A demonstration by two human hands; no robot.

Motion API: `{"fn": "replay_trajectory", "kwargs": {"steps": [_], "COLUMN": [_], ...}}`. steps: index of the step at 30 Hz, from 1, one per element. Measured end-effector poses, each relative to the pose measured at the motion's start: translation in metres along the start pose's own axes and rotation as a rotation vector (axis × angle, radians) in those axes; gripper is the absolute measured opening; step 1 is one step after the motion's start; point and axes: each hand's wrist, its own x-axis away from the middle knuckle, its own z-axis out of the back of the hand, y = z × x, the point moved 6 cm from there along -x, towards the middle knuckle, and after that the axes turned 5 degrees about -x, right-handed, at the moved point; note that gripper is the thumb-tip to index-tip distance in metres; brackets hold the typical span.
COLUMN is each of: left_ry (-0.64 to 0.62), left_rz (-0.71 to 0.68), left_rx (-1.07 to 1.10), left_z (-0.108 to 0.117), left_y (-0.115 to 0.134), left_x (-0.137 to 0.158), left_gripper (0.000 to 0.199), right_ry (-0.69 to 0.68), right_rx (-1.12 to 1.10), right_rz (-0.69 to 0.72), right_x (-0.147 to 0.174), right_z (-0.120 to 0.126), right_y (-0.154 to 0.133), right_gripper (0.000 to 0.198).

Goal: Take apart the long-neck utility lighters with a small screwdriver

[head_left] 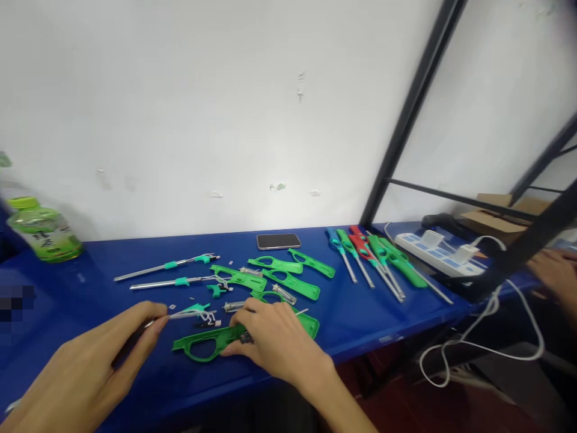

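My left hand point(101, 361) is closed in a pinch on a metal lighter tube point(148, 325), with white wires running out of it to the right. Beside the wires lies a small teal plastic piece point(198, 309). My right hand point(282, 337) is closed over a green lighter casing half point(202, 349) near the table's front edge. Between its thumb and fingers shows a small dark part point(246, 338), partly hidden. Just beyond this hand are more green casing halves point(293, 282) and clear fuel tanks point(283, 294). Two other metal tubes point(155, 284) with teal collars and wires lie farther back.
Several whole lighters point(360, 252) in blue, green and red lie on the right. A phone point(278, 241) rests near the wall. A power strip point(439, 255) with a white cable point(478, 346), a bottle point(42, 231) and a black metal frame point(410, 114) stand around. Another person's hand point(552, 270) shows far right.
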Motion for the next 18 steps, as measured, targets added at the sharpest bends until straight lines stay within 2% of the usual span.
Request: {"fn": "replay_trajectory", "kwargs": {"steps": [2, 5, 8, 10, 12, 14, 18], "left_ry": [-0.019, -0.045, -0.067, -0.076, -0.079, -0.090, -0.133], "left_rz": [0.010, 0.031, 0.048, 0.052, 0.045, 0.025, -0.052], "left_rx": [0.045, 0.045, 0.044, 0.049, 0.058, 0.078, 0.138], "left_z": [0.017, 0.035, 0.041, 0.040, 0.037, 0.031, 0.016], "left_y": [0.005, 0.008, 0.008, 0.007, 0.007, 0.008, 0.012], "left_x": [-0.004, -0.011, -0.017, -0.019, -0.020, -0.020, -0.020], "left_gripper": [0.042, 0.043, 0.045, 0.046, 0.046, 0.044, 0.045], "right_ry": [-0.001, 0.019, 0.093, 0.171, 0.271, 0.370, 0.384], "right_rx": [-0.018, -0.048, -0.104, -0.109, -0.052, 0.027, 0.097], "right_rz": [0.005, 0.001, -0.026, -0.081, -0.175, -0.328, -0.640], "right_x": [0.002, 0.007, 0.018, 0.027, 0.039, 0.053, 0.085], "right_z": [0.002, 0.011, 0.031, 0.048, 0.067, 0.085, 0.104], "right_y": [-0.001, 0.001, 0.014, 0.033, 0.060, 0.093, 0.153], "right_gripper": [0.039, 0.037, 0.029, 0.022, 0.017, 0.015, 0.021]}}
